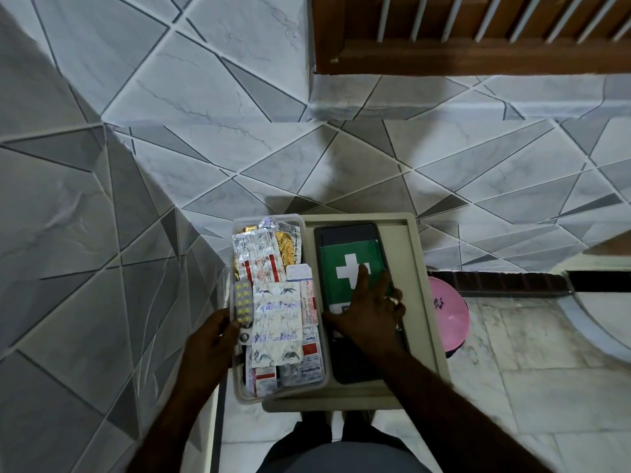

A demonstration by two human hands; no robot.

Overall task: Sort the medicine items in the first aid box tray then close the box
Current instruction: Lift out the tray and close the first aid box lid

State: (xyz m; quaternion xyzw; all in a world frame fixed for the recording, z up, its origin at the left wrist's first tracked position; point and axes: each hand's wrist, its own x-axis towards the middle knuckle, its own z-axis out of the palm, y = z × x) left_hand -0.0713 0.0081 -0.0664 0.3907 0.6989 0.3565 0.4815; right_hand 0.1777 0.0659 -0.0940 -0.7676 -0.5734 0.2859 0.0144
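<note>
A clear plastic tray (302, 222) full of several blister strips and small medicine packs sits on the left part of a beige table (426, 302). My left hand (208, 349) holds a strip of yellow pills (243, 303) at the tray's left edge. To the right lies the dark first aid box (351, 233) with a green lid bearing a white cross (350, 269). My right hand (370, 315) rests flat on that lid, fingers spread, thumb toward the tray.
A grey and white tiled wall rises behind and to the left. A pink plastic basin (449, 312) sits on the floor to the right of the table. A wooden window frame (478, 56) is at the top right.
</note>
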